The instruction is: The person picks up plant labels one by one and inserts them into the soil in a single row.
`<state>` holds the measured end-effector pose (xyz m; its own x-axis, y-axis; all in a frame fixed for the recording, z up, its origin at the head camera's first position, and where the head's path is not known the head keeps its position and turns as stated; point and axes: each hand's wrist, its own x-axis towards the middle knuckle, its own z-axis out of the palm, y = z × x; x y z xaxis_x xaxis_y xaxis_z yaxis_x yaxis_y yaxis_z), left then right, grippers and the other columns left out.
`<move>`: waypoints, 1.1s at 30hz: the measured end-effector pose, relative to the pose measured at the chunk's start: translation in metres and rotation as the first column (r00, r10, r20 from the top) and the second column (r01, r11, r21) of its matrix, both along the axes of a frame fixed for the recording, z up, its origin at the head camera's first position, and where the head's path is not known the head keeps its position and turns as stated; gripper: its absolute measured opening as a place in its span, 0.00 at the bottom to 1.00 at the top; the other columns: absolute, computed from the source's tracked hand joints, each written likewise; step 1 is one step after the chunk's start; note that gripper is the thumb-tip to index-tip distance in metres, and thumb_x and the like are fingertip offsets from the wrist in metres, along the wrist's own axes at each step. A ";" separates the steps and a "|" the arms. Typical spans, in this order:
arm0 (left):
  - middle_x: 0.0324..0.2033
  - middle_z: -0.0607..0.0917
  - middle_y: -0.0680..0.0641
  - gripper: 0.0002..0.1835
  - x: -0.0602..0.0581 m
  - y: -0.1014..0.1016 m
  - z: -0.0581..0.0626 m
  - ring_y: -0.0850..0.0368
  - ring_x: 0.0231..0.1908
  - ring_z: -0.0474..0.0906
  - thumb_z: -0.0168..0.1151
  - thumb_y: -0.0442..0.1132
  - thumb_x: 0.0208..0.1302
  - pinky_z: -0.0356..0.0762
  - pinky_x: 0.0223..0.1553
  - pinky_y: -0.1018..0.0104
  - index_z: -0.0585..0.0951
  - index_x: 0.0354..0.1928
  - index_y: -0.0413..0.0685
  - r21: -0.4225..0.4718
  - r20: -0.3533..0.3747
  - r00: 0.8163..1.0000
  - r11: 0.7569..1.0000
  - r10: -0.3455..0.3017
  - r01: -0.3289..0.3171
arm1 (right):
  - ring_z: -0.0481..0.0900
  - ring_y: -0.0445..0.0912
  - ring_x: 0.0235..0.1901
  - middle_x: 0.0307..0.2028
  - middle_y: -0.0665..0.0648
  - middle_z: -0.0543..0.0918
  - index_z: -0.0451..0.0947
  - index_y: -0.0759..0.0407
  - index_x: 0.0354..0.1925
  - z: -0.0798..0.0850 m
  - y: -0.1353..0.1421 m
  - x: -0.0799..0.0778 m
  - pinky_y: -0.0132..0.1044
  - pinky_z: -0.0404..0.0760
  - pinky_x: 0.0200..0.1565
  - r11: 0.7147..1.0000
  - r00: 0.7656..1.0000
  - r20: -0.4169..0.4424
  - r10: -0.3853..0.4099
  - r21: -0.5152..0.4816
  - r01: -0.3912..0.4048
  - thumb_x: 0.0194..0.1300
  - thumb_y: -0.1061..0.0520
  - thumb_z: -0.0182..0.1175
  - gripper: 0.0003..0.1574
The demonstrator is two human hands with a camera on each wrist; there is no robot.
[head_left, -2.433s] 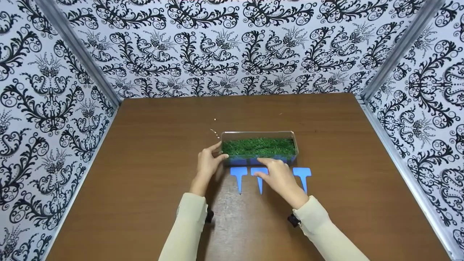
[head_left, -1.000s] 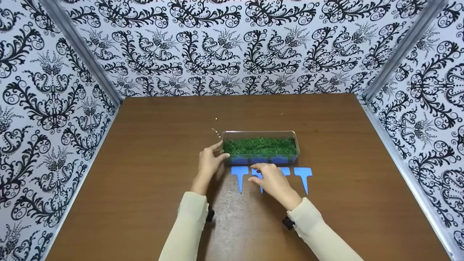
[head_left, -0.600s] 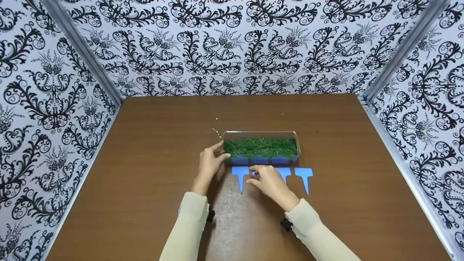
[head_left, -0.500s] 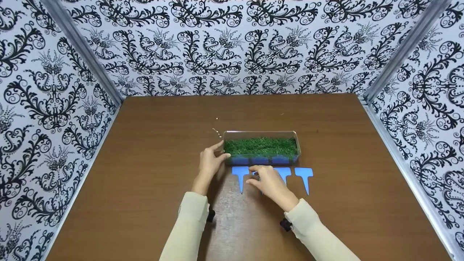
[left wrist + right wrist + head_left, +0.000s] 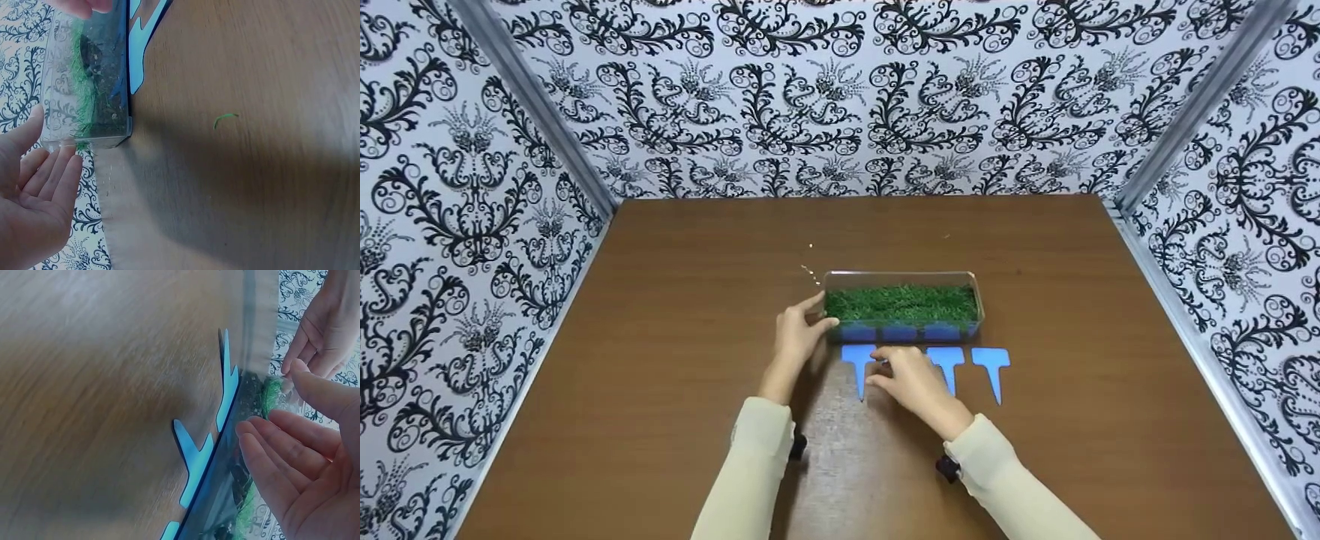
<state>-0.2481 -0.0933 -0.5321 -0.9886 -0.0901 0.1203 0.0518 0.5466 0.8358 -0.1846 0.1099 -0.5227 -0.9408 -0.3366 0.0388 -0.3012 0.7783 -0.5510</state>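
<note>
A clear rectangular plastic container holds green grass growing over a dark base. My left hand is at its left end, thumb by the front corner and fingers fairly straight against the end wall, as the left wrist view shows. In front lies a row of blue T-shaped plant labels. Over the row hovers my right hand, fingers loosely bent and apart from the thumb, with nothing visible between them. It hides most of the second label from the left. The leftmost label lies beside its fingertips.
The brown wooden table carries a few pale specks behind the container's left end. A loose green blade lies on the wood. Patterned black-and-white walls with metal edge strips enclose the back and sides.
From the container's front wall, my right hand has come back toward me and slightly left, over the second label. My left hand stays at the container's left end.
</note>
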 end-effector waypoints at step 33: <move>0.48 0.88 0.38 0.29 0.000 0.001 0.000 0.45 0.48 0.87 0.73 0.38 0.57 0.81 0.55 0.51 0.80 0.62 0.46 0.037 0.033 0.999 0.999 -0.007 0.006 | 0.74 0.39 0.20 0.22 0.52 0.84 0.87 0.57 0.30 -0.014 -0.018 -0.005 0.34 0.73 0.26 0.998 0.998 0.058 -0.027 0.060 0.024 0.61 0.51 0.70 0.11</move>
